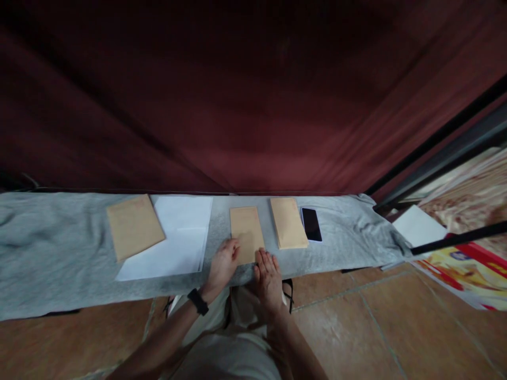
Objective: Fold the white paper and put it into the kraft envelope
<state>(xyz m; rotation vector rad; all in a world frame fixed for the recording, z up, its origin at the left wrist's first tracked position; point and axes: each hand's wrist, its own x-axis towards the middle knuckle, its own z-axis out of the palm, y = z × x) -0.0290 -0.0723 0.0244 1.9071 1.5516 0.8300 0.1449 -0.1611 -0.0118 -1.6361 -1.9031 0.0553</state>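
A flat brown paper piece [245,227], which looks like an envelope, lies in front of me on the grey cloth [222,216]. My left hand [225,259] rests at its lower left edge with the fingers curled in; what they hold, if anything, is hidden. At the lower right corner, my right hand [269,273] lies with its fingers stretched out, the fingertips touching or just beside the paper. To the right is a stack of similar brown envelopes [289,223]. Farther left, a larger pile of brown paper [134,227] partly covers white paper sheets [184,237].
A dark-screened phone [311,224] lies just right of the stack. Behind the narrow cloth-covered surface hangs a dark red curtain [253,132]. Black bars [443,142], a white sheet or box [420,228] and a colourful printed box [467,269] stand at the right, above the tiled floor [336,322].
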